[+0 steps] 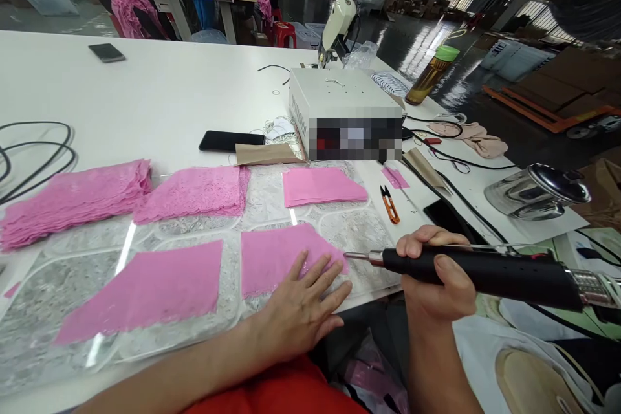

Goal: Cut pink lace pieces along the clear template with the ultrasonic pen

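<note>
My left hand (310, 301) lies flat, fingers spread, on the lower right edge of a pink fabric piece (272, 252). Wrapped in my right hand (436, 278) is a black corded handheld tool (499, 272) with a thin metal tip. That tip meets or nearly touches the right corner of the same piece. To its left lies another pink fabric piece (160, 278), flat on the clear patterned mat (194, 336). Behind them are a small pile of smooth pink pieces (323, 185) and two thicker stacks of pink lace, a nearer-middle stack (194, 194) and a left stack (77, 197).
A light grey metal box (344, 90) stands behind the mat. Orange thread snips (389, 204), a black phone (231, 140) and a steel mug (536, 191) lie around it. Cables cross the right side. A green-capped bottle (431, 74) stands farther back. People sit at sewing machines beyond.
</note>
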### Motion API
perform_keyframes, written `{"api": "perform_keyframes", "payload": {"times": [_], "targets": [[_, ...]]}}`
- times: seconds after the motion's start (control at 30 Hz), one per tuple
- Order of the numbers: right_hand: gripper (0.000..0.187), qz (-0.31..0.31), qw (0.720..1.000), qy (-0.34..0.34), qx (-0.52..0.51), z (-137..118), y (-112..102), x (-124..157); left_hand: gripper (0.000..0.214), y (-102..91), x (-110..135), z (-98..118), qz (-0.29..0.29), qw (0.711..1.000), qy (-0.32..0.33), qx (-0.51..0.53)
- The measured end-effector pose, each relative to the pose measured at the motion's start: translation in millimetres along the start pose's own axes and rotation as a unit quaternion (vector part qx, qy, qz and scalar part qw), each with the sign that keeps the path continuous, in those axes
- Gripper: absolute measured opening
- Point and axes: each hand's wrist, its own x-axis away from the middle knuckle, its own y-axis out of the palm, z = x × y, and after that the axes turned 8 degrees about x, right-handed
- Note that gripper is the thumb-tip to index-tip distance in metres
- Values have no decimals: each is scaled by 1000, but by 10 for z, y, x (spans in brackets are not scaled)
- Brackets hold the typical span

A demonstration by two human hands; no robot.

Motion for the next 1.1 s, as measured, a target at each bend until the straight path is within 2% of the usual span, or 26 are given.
{"api": "perform_keyframes", "payload": {"times": [0.37, 0.8, 1.1], "targets": [[14, -28, 999, -7, -17, 95, 201, 2, 45, 12, -7, 14, -10, 1000, -8, 14], [10, -49, 999, -11, 1, 109, 204, 9, 46, -3, 12, 17, -11, 1000, -4, 28], [15, -35, 999, -17, -11, 134, 357, -25, 47, -34, 25, 32, -27, 999, -12, 32]]}}
